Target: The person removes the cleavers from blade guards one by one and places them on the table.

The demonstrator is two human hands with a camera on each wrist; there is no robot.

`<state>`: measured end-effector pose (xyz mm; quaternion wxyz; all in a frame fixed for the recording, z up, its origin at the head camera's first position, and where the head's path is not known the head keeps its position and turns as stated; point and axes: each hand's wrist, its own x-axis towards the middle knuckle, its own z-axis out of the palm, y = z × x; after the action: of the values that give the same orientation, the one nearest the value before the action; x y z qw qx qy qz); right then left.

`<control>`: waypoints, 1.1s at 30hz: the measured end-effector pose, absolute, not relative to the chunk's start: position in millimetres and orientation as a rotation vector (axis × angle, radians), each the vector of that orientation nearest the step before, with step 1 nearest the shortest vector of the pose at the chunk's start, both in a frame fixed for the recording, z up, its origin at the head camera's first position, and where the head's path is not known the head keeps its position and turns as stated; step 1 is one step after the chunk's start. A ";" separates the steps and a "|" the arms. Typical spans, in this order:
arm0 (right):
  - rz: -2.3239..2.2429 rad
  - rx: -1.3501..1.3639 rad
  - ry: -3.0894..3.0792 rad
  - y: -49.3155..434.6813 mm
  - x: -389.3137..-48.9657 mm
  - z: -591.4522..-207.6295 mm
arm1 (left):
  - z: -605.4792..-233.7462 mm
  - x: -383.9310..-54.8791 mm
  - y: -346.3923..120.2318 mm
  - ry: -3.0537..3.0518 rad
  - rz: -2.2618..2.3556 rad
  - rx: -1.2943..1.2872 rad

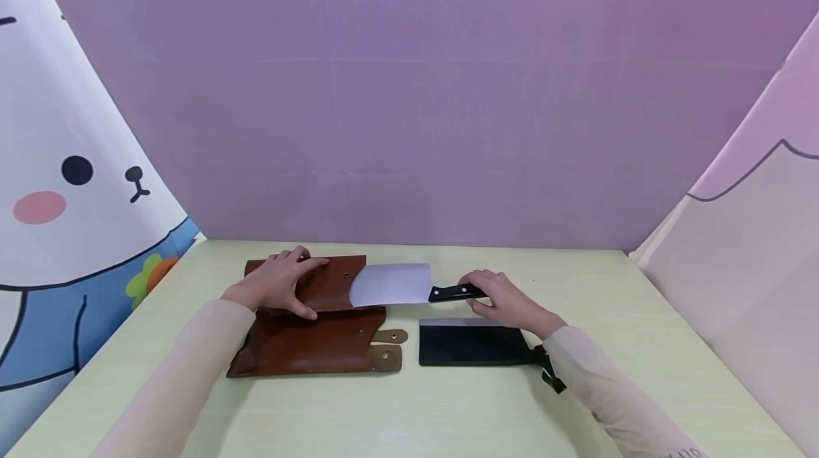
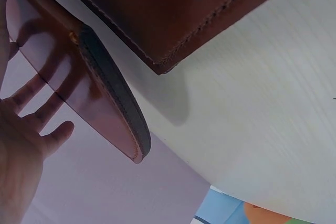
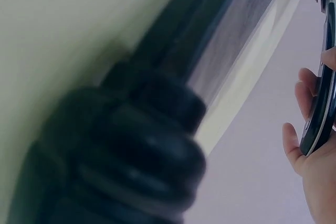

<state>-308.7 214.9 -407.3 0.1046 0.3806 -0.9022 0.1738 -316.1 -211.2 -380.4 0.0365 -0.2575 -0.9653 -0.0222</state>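
Note:
In the head view my left hand (image 1: 279, 286) holds a brown leather sheath (image 1: 329, 280), fingers at its far edge and thumb at its near edge. The left wrist view has that sheath (image 2: 100, 93) raised off the table, its surface glossy. My right hand (image 1: 502, 298) grips the black riveted handle (image 1: 453, 292) of a cleaver with a broad silver blade (image 1: 393, 284). The blade's far end is hidden inside the sheath's mouth. From the right wrist, the fingers curl around the cleaver's handle (image 3: 318, 116).
Nearer the front lies a second brown sheath (image 1: 307, 348) with two strap tabs (image 1: 386, 357). To its right, below my right hand, rests a black-bladed cleaver (image 1: 473, 345) with a silver edge; my forearm partly overlaps its handle. A purple wall (image 1: 409, 124) stands behind the pale table (image 1: 409, 415).

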 end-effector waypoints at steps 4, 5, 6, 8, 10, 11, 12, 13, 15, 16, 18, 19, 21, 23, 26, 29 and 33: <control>0.511 1.124 -2.645 217.2 -309.5 -408.0 | -380.6 -315.6 -212.4 -2.964 -0.069 -0.792; 0.515 1.125 -2.643 218.0 -309.7 -408.2 | -380.8 -315.5 -212.7 -2.964 -0.072 -0.793; 0.516 1.125 -2.642 218.8 -309.9 -408.4 | -381.1 -315.5 -213.2 -2.964 -0.073 -0.794; 0.527 1.128 -2.638 220.3 -309.9 -408.5 | -381.7 -315.5 -214.1 -2.965 -0.078 -0.794; 0.536 1.132 -2.631 221.8 -310.0 -408.7 | -382.5 -315.9 -215.1 -2.966 -0.084 -0.795; 0.541 1.135 -2.627 222.5 -310.1 -408.6 | -382.7 -315.8 -215.4 -2.967 -0.087 -0.795; 0.541 1.137 -2.621 223.1 -310.2 -408.6 | -382.9 -315.7 -215.8 -2.967 -0.090 -0.795; 0.544 1.138 -2.616 223.7 -310.2 -408.5 | -383.2 -315.7 -216.1 -2.968 -0.095 -0.794; 0.539 1.137 -2.614 225.0 -310.3 -408.3 | -383.7 -315.5 -216.5 -2.966 -0.102 -0.791; 0.538 1.135 -2.612 225.6 -310.2 -408.1 | -383.9 -315.3 -216.6 -2.968 -0.106 -0.788; 0.536 1.141 -2.600 227.2 -310.7 -408.2 | -383.9 -315.0 -216.7 -2.971 -0.110 -0.781; 0.535 1.143 -2.597 228.0 -311.1 -408.4 | -384.0 -315.0 -216.7 -2.975 -0.111 -0.778; 0.532 1.146 -2.591 229.6 -311.6 -408.8 | -383.7 -315.0 -216.8 -2.980 -0.114 -0.771; 0.537 1.151 -2.580 231.3 -312.3 -409.1 | -383.4 -315.0 -217.0 -2.986 -0.117 -0.767; 0.545 1.141 -2.587 233.9 -312.9 -408.9 | -383.8 -315.1 -217.5 -2.981 -0.120 -0.767; 0.561 1.141 -2.581 237.0 -313.0 -408.3 | -384.7 -315.2 -217.6 -2.974 -0.117 -0.771; 0.548 1.138 -2.574 240.7 -312.8 -408.2 | -385.4 -314.8 -217.7 -2.969 -0.114 -0.773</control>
<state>-312.8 240.7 -408.2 0.1365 0.3933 -0.8893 0.1894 -314.8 -217.7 -385.4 0.0358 -0.2518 -0.9664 -0.0371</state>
